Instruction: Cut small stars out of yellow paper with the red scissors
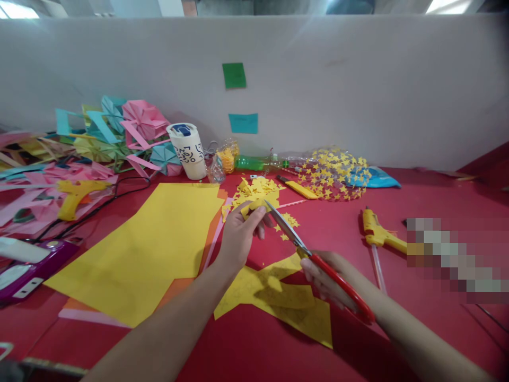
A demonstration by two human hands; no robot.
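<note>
My left hand [240, 233] pinches a small piece of yellow paper [257, 205] over the middle of the red table. Red-handled scissors [306, 253] are in my right hand [328, 276], their blade tips touching or very near that piece. Beneath both hands lies a large cut yellow sheet [274, 297] with irregular edges. A pile of yellow paper scraps [258, 191] sits just beyond my left hand. Small yellow stars [288, 225] lie beside the scissor blades.
Yellow sheets [159, 239] lie at the left, near a glue gun [75, 196], a purple power strip [43, 265] and paper ornaments [145, 122]. A white cup [189, 151], a green bottle [254, 163], a cutter [300, 188] and a star-covered clear bundle [336, 172] stand behind. Another glue gun [377, 233] is right.
</note>
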